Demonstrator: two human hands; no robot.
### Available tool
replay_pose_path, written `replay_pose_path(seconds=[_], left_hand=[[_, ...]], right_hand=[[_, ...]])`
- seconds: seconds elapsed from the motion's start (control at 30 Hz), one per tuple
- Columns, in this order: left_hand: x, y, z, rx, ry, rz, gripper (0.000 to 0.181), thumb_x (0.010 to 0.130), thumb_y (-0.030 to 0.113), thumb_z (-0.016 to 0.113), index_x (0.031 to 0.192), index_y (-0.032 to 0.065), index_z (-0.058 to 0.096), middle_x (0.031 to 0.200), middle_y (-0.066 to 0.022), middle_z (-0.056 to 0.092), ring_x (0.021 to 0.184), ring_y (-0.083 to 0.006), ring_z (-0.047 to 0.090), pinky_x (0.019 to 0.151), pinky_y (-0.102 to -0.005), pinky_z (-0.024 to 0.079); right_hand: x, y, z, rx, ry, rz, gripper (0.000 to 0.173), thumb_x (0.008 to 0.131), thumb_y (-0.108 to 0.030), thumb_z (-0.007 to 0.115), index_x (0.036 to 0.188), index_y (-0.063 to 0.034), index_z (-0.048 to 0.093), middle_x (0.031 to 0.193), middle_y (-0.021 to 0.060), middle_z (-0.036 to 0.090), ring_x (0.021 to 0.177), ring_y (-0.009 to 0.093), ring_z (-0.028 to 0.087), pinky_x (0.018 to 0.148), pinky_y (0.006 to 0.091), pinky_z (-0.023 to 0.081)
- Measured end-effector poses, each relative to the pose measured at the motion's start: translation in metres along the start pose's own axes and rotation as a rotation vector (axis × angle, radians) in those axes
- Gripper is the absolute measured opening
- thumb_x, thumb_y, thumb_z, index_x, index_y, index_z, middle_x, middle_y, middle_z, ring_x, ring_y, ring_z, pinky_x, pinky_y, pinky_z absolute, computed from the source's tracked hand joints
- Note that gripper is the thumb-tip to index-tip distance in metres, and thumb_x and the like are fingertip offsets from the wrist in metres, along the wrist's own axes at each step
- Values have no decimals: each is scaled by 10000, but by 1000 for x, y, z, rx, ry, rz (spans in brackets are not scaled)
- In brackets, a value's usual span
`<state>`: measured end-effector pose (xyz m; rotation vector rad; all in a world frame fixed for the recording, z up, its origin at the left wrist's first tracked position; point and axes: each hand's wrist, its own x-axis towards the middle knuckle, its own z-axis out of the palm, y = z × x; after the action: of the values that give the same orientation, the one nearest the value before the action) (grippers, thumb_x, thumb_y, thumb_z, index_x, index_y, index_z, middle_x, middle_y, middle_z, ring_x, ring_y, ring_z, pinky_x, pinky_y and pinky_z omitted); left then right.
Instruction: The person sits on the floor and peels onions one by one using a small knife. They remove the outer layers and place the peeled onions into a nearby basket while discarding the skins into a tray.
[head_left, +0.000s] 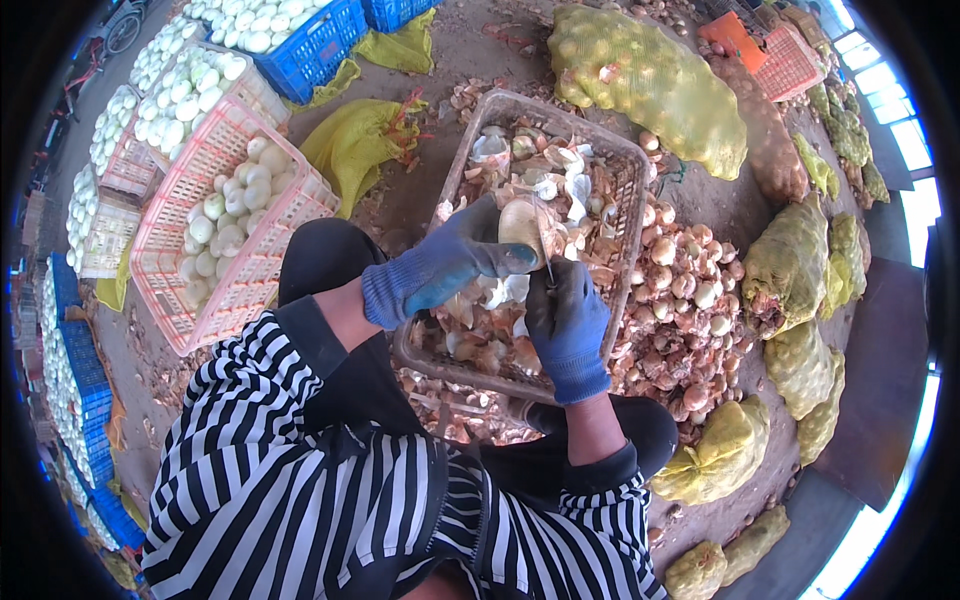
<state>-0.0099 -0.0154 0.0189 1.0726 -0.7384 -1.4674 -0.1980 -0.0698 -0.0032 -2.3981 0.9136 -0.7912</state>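
My left hand (480, 247), in a blue knit glove with a dark coated palm, grips a pale onion (519, 225), thumb along its near side. In my right hand (566, 307), gloved alike, is a knife; its thin blade (542, 236) lies against the onion's right side, and the handle is mostly hidden by my fingers. Both hands are above a plastic crate (630, 150) strewn with onion skins (480, 337) and peelings. Some whitish peel (577, 187) curls up behind the onion.
Left of my knee, a pink crate (225, 300) holds peeled onions (240, 191). Unpeeled onions (682, 292) are heaped at the right, near full yellow mesh sacks (645, 82). A blue crate (315, 52) of peeled onions stands at the upper left, near an emptied-looking yellow sack (352, 146).
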Motion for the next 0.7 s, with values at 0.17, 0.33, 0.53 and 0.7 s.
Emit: replay_pose_path(seconds=[0.17,0.33,0.53,0.7], left_hand=[[2,1,-4,85,-6,-23,723,800,223,823,1389,10,461,1209,-71,618,1105,-153,607,965,-309,500],[6,-12,-12,-53,-56,18,774,765,114,857,1405,37,427,1244,-66,596,1127,-150,591,966,-315,504],[9,-28,-11,25,4,204,917,727,199,890,1461,48,359,1347,-99,535,1209,-187,550,1044,-347,463],[1,-13,-13,5,-6,62,913,726,159,886,1465,52,361,1359,-89,528,1225,-190,540,1065,-358,448]], right_hand=[[-2,2,1,-29,-37,15,158,902,-72,631,1044,-25,581,854,147,585,708,356,611,603,425,488],[-8,8,2,-27,-58,-8,278,862,-144,630,1115,-58,556,911,133,588,751,355,622,642,451,491],[-9,8,4,-107,-85,-24,211,888,-177,604,1074,-97,543,895,115,591,722,354,620,625,453,490],[-7,8,12,-120,-85,30,194,874,-71,643,1053,-41,575,868,149,606,753,366,629,639,442,501]])
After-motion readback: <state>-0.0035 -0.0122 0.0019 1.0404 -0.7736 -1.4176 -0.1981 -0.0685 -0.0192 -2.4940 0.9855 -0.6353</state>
